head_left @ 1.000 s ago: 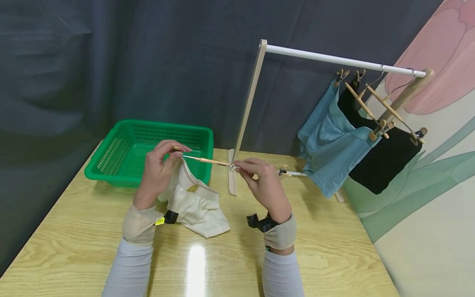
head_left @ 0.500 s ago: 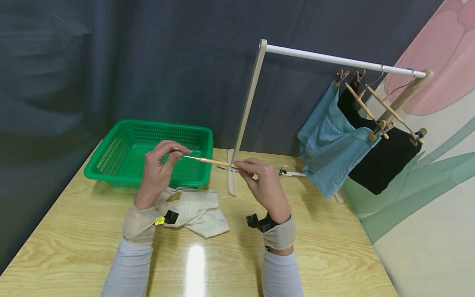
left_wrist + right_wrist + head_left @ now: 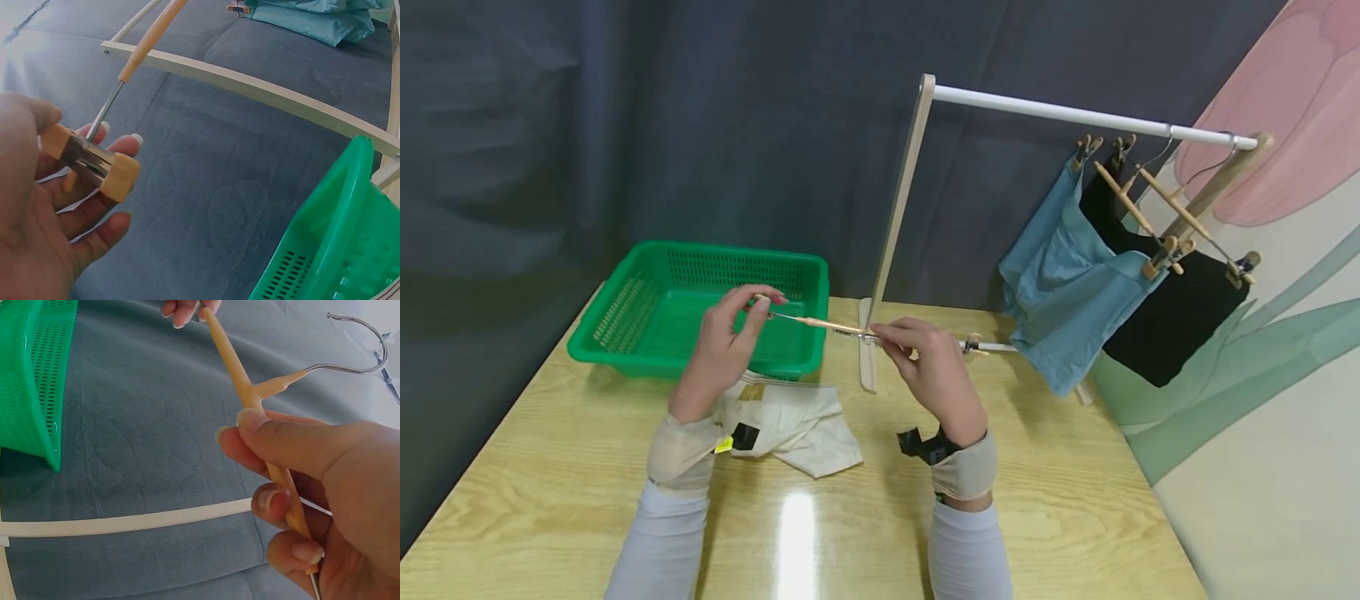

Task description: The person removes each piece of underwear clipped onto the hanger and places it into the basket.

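Note:
In the head view my left hand (image 3: 718,342) and right hand (image 3: 936,367) hold a wooden clip hanger (image 3: 827,325) between them, above the table. The left wrist view shows my left thumb and fingers around the clip (image 3: 90,161) at one end of the hanger, with no cloth in it. My right hand grips the wooden bar (image 3: 231,353) beside its middle joint, and the metal hook (image 3: 356,367) sticks out past the hand. Below the left hand, cream shorts (image 3: 801,417) lie crumpled on the table, partly hidden by the left wrist.
A green plastic basket (image 3: 587,333) stands at the back left. To the right is a rack with a white rail (image 3: 1037,107), where blue shorts (image 3: 1075,283) and a black garment (image 3: 1180,325) hang on clip hangers. The rack's upright (image 3: 898,204) rises behind the hands.
The waistband of the cream shorts was raised at my left hand a second ago. It has dropped away from that hand onto the table. The hands and hanger have hardly moved.

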Demonstrator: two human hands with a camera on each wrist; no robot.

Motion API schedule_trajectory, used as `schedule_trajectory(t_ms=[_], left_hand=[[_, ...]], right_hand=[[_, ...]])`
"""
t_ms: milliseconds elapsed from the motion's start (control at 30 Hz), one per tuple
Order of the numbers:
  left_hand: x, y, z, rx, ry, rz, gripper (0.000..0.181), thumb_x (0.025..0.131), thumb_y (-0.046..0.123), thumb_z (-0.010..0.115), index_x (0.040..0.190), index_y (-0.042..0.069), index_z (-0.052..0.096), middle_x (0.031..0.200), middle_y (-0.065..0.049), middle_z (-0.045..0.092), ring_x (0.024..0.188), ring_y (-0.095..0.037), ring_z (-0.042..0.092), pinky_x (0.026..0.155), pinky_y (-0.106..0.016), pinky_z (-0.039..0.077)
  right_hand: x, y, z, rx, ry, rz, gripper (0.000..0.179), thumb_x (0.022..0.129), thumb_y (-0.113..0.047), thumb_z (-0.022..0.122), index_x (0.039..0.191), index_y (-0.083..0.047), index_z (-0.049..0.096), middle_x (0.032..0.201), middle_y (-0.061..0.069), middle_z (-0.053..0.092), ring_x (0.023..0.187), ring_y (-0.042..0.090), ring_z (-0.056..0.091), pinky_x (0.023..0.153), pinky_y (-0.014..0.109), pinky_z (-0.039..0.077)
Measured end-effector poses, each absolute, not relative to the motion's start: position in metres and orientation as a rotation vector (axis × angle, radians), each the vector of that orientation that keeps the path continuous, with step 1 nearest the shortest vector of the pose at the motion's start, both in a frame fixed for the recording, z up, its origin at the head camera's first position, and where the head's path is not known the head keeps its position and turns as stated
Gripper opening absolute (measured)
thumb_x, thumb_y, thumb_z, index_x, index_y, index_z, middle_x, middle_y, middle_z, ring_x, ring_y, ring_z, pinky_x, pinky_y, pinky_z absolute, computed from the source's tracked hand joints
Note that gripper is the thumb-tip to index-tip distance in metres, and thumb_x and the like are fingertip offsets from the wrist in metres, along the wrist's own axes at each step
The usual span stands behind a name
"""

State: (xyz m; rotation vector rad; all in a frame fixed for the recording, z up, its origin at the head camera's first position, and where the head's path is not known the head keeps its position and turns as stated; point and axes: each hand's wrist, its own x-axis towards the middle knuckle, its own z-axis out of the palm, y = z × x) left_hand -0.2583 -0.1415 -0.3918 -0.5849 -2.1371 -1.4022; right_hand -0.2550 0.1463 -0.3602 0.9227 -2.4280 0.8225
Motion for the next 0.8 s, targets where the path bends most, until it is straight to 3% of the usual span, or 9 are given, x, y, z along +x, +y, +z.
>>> schedule_trajectory(t_ms=[167,400,567,800], left_hand=[[-0.261,-0.139,-0.393,-0.551,-2.191,-1.390,0.025,0.108,0.013,0.048,0.123,0.004,0.066,0.116,-0.011,0.070,0.097,-0.027,0.064,0.088,-0.037,0.043],[-0.265,-0.127,-0.398,-0.550,-2.353,-1.449,0.032,0.110,0.027,0.045,0.128,0.010,0.065,0.123,-0.010,0.068,0.102,-0.025,0.063,0.090,-0.044,0.046],[-0.268,-0.117,-0.402,-0.587,-2.509,-1.463,0.040,0.112,0.034,0.037,0.136,0.011,0.060,0.130,-0.013,0.064,0.111,-0.031,0.062,0.092,-0.051,0.048],[-0.282,-0.095,-0.405,-0.672,-2.509,-1.525,0.045,0.113,0.029,0.031,0.139,0.003,0.057,0.138,-0.017,0.061,0.131,-0.035,0.055,0.107,-0.053,0.044]], right_hand=[[-0.255,0.149,-0.358,0.899,-2.477,0.792,0.024,0.095,-0.007,0.071,0.117,-0.010,0.078,0.099,0.001,0.074,0.067,0.010,0.053,0.057,0.028,0.044],[-0.257,0.166,-0.358,0.837,-2.610,0.765,0.021,0.094,-0.009,0.072,0.114,-0.011,0.079,0.091,0.000,0.073,0.063,0.011,0.050,0.056,0.029,0.042],[-0.250,0.187,-0.357,0.812,-2.660,0.729,0.023,0.094,-0.009,0.073,0.115,-0.012,0.079,0.087,-0.001,0.071,0.061,0.010,0.048,0.056,0.030,0.041],[-0.237,0.221,-0.356,0.669,-2.659,0.639,0.022,0.093,-0.006,0.073,0.113,-0.010,0.079,0.077,0.001,0.066,0.055,0.011,0.043,0.053,0.029,0.036]])
